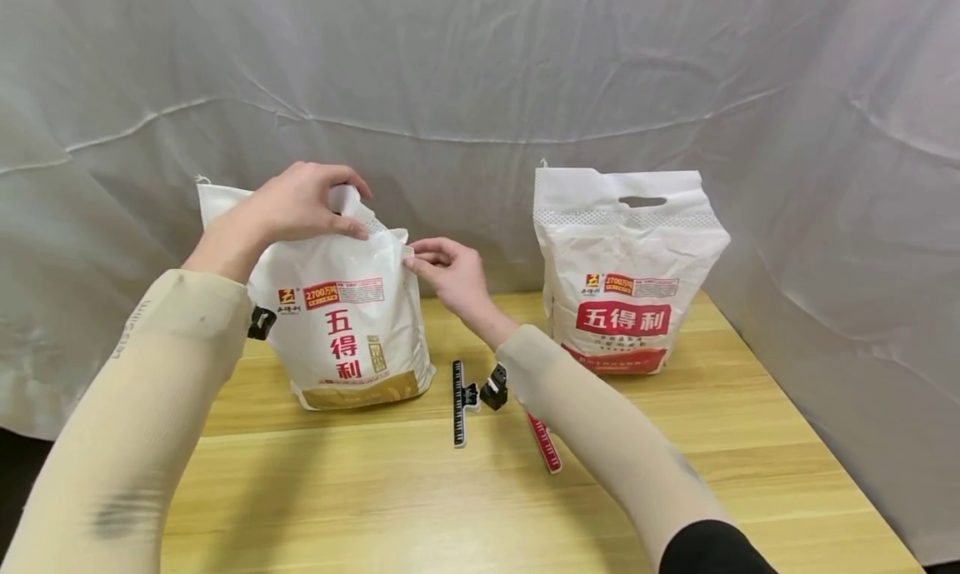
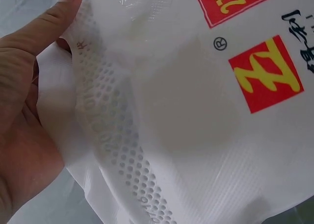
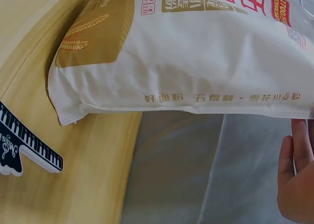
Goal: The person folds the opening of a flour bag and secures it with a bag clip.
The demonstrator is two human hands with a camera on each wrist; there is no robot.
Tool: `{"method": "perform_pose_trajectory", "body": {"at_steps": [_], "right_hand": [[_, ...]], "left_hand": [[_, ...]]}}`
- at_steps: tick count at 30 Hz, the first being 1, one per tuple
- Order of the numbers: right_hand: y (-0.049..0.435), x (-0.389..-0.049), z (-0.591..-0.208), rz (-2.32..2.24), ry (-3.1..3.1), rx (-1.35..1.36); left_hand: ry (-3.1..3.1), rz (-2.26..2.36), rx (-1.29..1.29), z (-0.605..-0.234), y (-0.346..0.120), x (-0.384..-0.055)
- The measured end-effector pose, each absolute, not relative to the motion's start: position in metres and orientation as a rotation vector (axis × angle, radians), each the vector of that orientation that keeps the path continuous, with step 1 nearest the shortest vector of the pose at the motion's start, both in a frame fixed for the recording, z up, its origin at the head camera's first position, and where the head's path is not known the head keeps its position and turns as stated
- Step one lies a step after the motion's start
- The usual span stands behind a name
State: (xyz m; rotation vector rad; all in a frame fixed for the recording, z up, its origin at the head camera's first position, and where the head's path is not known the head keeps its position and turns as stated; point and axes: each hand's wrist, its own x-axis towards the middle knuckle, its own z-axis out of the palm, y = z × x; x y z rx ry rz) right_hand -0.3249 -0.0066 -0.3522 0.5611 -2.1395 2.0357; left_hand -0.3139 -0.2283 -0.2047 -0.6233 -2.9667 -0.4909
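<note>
A white flour bag point(image 1: 345, 262) with red lettering and a gold band near its base stands on the left of the table. My left hand point(image 1: 303, 199) grips its folded top, thumb in front and fingers over the back. In the left wrist view that thumb point(image 2: 54, 23) lies along the dotted strip point(image 2: 120, 136) below the top. At the bag's upper right corner, my right hand point(image 1: 453, 278) pinches the edge between thumb and fingers. Seen from the right wrist, the fingers point(image 3: 299, 145) meet the side seam, partly out of frame.
A second flour bag point(image 1: 622, 249) with a handle slot stands upright on the right. Between the bags lie a black piano-key clip point(image 1: 459, 403) and a red one point(image 1: 543, 445), partly hidden by my right sleeve point(image 1: 592, 416). A grey cloth point(image 1: 480, 74) hangs behind the wooden table point(image 1: 390, 491).
</note>
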Motion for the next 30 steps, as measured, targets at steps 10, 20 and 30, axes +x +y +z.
{"method": "perform_pose_trajectory", "body": {"at_steps": [10,20,30], "right_hand": [[-0.006,-0.324,-0.357,1.965,-2.164,0.688],[-0.009,-0.322,-0.352,2.088,-2.223,0.658],[-0.019,-0.324,-0.349,2.240,-2.164,0.674]], "left_hand": [[-2.948,-0.491,-0.632,-0.206,-0.231,-0.311],[-2.891,-0.506,-0.647,-0.209,-0.232,-0.309],[-2.883,-0.530,-0.636,-0.207,-0.237,-0.307]]}}
